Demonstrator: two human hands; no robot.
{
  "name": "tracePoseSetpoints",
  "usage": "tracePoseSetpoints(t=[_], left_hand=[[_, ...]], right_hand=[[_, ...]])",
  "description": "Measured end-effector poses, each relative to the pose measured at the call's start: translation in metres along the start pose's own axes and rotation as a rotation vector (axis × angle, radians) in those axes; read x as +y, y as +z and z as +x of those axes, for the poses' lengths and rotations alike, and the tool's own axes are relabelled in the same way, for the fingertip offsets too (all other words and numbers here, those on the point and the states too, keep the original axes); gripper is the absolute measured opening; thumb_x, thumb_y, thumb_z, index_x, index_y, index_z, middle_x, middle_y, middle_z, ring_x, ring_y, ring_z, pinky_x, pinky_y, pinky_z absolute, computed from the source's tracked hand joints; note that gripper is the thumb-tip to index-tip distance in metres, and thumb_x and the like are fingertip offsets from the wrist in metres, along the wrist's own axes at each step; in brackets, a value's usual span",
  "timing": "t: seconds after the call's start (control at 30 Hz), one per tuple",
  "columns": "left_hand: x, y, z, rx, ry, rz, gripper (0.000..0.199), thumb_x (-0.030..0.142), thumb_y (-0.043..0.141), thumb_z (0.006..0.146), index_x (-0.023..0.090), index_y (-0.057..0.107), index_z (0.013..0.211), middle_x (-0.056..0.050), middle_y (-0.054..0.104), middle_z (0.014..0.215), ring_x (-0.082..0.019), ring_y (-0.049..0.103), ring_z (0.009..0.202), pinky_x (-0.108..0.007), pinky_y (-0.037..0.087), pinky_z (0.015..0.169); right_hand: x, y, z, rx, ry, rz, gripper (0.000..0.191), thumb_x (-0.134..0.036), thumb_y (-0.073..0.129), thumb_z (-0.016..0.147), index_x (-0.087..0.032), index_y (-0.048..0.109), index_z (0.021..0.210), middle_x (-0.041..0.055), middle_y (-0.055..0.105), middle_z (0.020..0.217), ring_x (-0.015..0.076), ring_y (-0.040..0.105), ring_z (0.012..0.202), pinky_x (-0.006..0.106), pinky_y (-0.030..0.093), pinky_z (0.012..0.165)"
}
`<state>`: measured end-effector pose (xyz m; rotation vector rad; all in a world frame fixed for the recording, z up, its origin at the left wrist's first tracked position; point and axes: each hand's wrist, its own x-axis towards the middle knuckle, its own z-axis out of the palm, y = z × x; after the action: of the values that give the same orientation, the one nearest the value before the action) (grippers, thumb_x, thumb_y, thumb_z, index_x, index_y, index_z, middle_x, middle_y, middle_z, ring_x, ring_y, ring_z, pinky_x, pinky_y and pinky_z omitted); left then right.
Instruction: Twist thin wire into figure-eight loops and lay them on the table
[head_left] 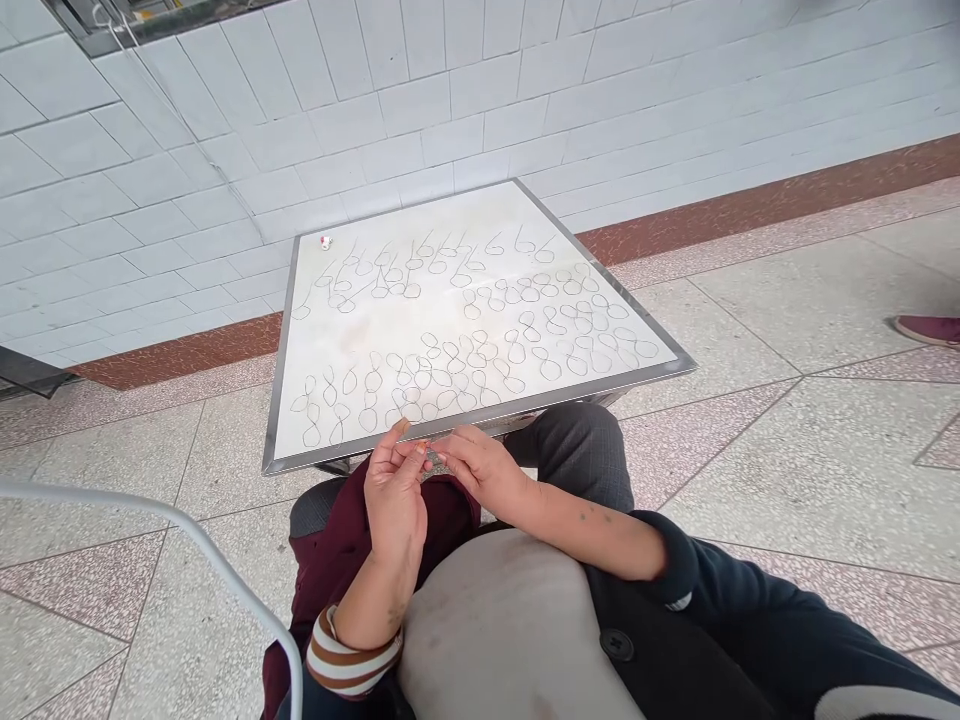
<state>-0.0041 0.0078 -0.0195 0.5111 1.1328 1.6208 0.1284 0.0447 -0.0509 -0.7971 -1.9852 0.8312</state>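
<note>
Just before the near edge of the white table (360, 340), my head view shows the left hand (396, 495) pinching a tiny reddish piece (423, 444); the right hand (484, 468) bunches against it, its grip unclear to me. Thin wire loops (431, 375) lie beyond; a grey tube (295, 670) curves leftward.

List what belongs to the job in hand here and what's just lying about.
Likely part of the job:
left hand and right hand, fingertips close together
reddish bit at the fingertips, too small to identify
white tabletop
thin dark loops on it

Seemingly just about:
small white-and-red item, tabletop's far left corner
grey tube, left
shoe, right edge
</note>
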Motion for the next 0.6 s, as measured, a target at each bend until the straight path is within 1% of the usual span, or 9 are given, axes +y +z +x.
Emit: tracePoseSetpoints(t=[0.1,0.17,0.27,0.33,0.4,0.53,0.6], left_hand=[[0.001,0.001,-0.001,0.002,0.007,0.004,0.041,0.016,0.080,0.068,0.019,0.069,0.107,0.004,0.060,0.069,-0.008,0.054,0.065,-0.023,0.045,0.067],[0.002,0.001,-0.001,-0.001,0.008,0.002,0.041,0.016,0.079,0.068,0.020,0.069,0.108,0.004,0.059,0.069,-0.008,0.055,0.066,-0.023,0.045,0.067],[0.004,0.003,-0.002,-0.003,-0.006,0.005,0.042,0.016,0.079,0.069,0.020,0.068,0.109,0.004,0.060,0.070,-0.009,0.056,0.068,-0.022,0.045,0.066],[0.005,0.004,-0.002,0.006,-0.010,0.012,0.043,0.017,0.079,0.069,0.020,0.067,0.110,0.004,0.060,0.071,-0.010,0.057,0.069,-0.022,0.045,0.065],[0.004,0.005,-0.002,0.025,0.005,0.018,0.044,0.018,0.080,0.068,0.020,0.067,0.110,0.004,0.061,0.072,-0.010,0.058,0.072,-0.023,0.046,0.068],[0.002,0.006,-0.003,0.080,0.041,0.036,0.043,0.018,0.079,0.068,0.020,0.067,0.109,0.004,0.062,0.073,-0.011,0.061,0.080,-0.025,0.047,0.079],[0.000,0.006,-0.003,0.083,0.049,0.037,0.041,0.018,0.079,0.069,0.021,0.067,0.109,0.003,0.063,0.074,-0.011,0.062,0.080,-0.026,0.047,0.080]], right_hand=[[-0.001,-0.002,0.000,-0.003,-0.028,-0.058,0.026,-0.024,0.040,0.097,-0.025,0.065,0.103,0.0063,0.059,0.081,0.0220,0.051,0.078,0.036,0.044,0.070],[-0.003,-0.002,0.000,0.014,-0.001,-0.010,0.023,-0.023,0.041,0.097,-0.025,0.063,0.103,0.0060,0.061,0.085,0.0214,0.053,0.082,0.036,0.045,0.073],[-0.006,0.000,0.000,0.047,0.094,0.124,0.017,-0.023,0.044,0.097,-0.025,0.060,0.100,0.0049,0.064,0.092,0.0192,0.058,0.085,0.035,0.047,0.078],[-0.007,0.002,-0.001,0.053,0.161,0.195,0.013,-0.024,0.046,0.096,-0.024,0.060,0.098,0.0044,0.065,0.092,0.0179,0.059,0.084,0.034,0.048,0.078],[-0.007,0.005,-0.003,0.034,0.232,0.292,0.011,-0.027,0.051,0.094,-0.023,0.058,0.099,0.0036,0.064,0.090,0.0170,0.059,0.083,0.033,0.048,0.077],[-0.006,0.014,-0.005,0.000,0.395,0.552,0.020,-0.032,0.064,0.085,-0.022,0.056,0.100,-0.0007,0.060,0.082,0.0133,0.057,0.070,0.028,0.049,0.067],[-0.005,0.018,-0.004,0.014,0.431,0.607,0.018,-0.032,0.065,0.083,-0.022,0.056,0.096,-0.0020,0.058,0.079,0.0120,0.055,0.066,0.026,0.049,0.062]])
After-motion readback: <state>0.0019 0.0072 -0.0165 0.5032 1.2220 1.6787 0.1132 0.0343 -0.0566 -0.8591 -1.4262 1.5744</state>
